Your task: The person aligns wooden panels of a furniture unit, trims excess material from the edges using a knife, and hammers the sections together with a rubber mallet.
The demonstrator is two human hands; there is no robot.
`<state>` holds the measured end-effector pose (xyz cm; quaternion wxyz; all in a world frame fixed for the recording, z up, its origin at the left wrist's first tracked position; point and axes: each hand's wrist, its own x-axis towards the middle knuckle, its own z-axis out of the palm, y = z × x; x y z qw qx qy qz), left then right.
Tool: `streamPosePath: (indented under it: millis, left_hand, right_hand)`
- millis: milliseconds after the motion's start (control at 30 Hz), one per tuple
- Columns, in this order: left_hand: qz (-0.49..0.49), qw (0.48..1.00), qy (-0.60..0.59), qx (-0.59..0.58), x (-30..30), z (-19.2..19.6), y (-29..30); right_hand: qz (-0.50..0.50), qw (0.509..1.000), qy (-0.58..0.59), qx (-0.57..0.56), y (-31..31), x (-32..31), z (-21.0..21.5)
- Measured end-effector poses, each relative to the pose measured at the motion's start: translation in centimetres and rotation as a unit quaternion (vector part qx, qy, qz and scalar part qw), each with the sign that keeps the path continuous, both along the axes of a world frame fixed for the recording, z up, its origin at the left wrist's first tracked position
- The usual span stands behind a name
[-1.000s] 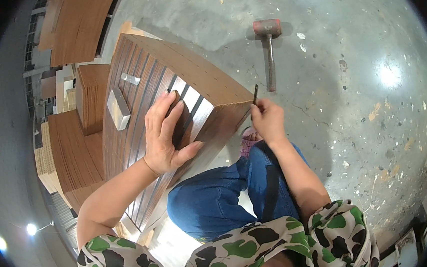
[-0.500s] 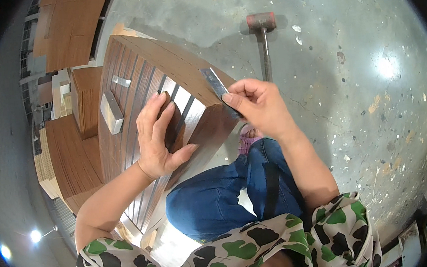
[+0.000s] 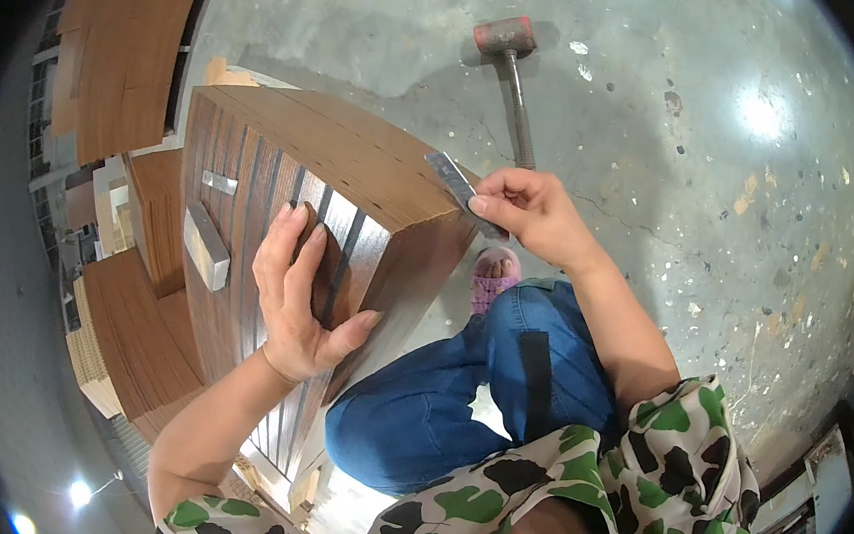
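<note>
My left hand [image 3: 296, 302] rests with fingers spread on the glossy top of a big brown wood-grain block [image 3: 359, 162], which looks like a stack of boards with dark stripes on top. In my right hand [image 3: 539, 220], thumb and fingers pinch a thin flat metal blade [image 3: 451, 177], held tilted at the block's near right corner. Whether the blade touches the edge, I cannot tell. Left of my left hand, a pale rectangular block [image 3: 207, 246] and a short shiny metal strip [image 3: 220, 182] lie on the striped surface.
A mallet [image 3: 505, 37] with a dark red-edged head lies on the paint-spotted grey floor [image 3: 664, 218] beyond my right hand. Stacks of brown boards [image 3: 135, 315] stand at the left, more brown panels [image 3: 131, 69] at the far left. My bent knee [image 3: 543, 338] is close below the right hand.
The view has shifted slightly. My right hand and the blade have moved a little right and down, to just past the block's corner. My left hand stays on the top.
</note>
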<state>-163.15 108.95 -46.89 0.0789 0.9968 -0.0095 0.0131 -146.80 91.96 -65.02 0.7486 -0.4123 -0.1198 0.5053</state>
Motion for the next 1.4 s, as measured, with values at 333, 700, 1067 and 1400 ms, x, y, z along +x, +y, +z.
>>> streamPosePath:
  millis: [333,700,1067,1400]
  left_hand:
    - [-0.005,1.0,-0.007,-0.003,0.7,-0.5,0.0]
    - [-0.01,1.0,-0.015,-0.007,1.4,-0.5,-0.6]
    - [0.002,0.999,-0.045,-0.007,1.5,-0.1,-1.2]
    - [0.021,0.999,-0.025,0.016,-0.3,0.6,-0.6]
  right_hand:
    - [0.034,0.96,-0.159,-0.229,-1.2,-0.2,-14.9]
    - [-0.004,0.916,-0.341,-0.213,-1.7,1.5,-5.6]
    - [-0.069,0.93,-0.304,-0.196,-0.6,2.2,5.0]
    - [-0.193,0.944,-0.259,-0.069,-0.4,-2.2,8.3]
